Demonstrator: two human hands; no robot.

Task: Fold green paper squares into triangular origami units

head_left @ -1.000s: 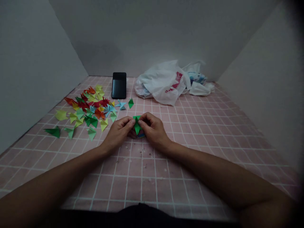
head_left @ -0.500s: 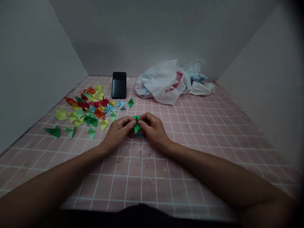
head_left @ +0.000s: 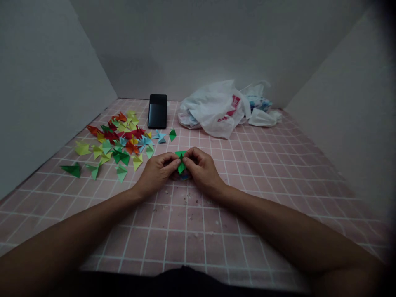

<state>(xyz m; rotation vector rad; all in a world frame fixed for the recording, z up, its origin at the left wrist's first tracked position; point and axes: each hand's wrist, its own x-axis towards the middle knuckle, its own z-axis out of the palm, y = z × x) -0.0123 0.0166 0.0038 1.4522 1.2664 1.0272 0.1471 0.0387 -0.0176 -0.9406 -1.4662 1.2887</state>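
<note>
A small green piece of folded paper (head_left: 181,166) is pinched between my two hands, its pointed end toward me. My left hand (head_left: 156,170) grips its left side with thumb and forefinger. On the other side my right hand (head_left: 203,170) holds it the same way, the thumb tip near the middle fold. Beneath the hands a bluish, multicoloured item shows in part; I cannot make out what it is. To the left lie many folded paper cranes (head_left: 120,156) in red, orange, yellow, green and blue. One green folded piece (head_left: 172,134) lies apart, beyond my hands.
A black phone (head_left: 157,111) leans upright near the back wall. Right of it sits a crumpled white plastic bag (head_left: 213,109) with red print, and further right more crumpled wrapping (head_left: 262,117). Small crumbs dot the pink checked tablecloth (head_left: 173,243) in front of my hands.
The view has shifted slightly, so everything sits a little further right. Both hands keep their pinch on the green paper; its lower point shows slightly less.
</note>
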